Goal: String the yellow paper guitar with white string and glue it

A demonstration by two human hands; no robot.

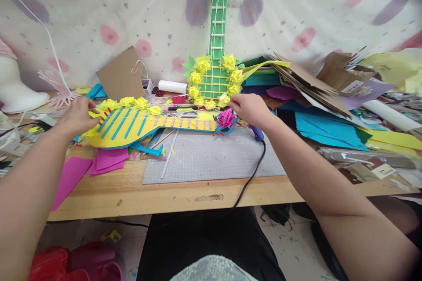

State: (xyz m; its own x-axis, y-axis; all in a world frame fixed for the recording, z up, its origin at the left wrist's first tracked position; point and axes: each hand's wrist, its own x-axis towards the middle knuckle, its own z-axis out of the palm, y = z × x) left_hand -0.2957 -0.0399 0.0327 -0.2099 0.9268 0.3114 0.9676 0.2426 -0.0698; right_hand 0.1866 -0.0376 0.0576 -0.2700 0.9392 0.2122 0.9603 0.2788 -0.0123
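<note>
A yellow paper guitar with blue edging lies across the table, its body at the left and its neck pointing right. Blue strips cross the body, and yellow paper flowers line its far edge. My left hand is at the body's left end, fingers bent together beside small red pegs. At the other end, my right hand pinches just above the guitar's head, next to a magenta paper rose. A thin pale line runs along the guitar. What either hand's fingertips hold is too small to make out.
A green paper guitar with yellow flowers stands upright behind. A grey cutting mat lies in front, with a blue-handled corded tool on it. Scissors, magenta sheets and stacked cardboard surround the work.
</note>
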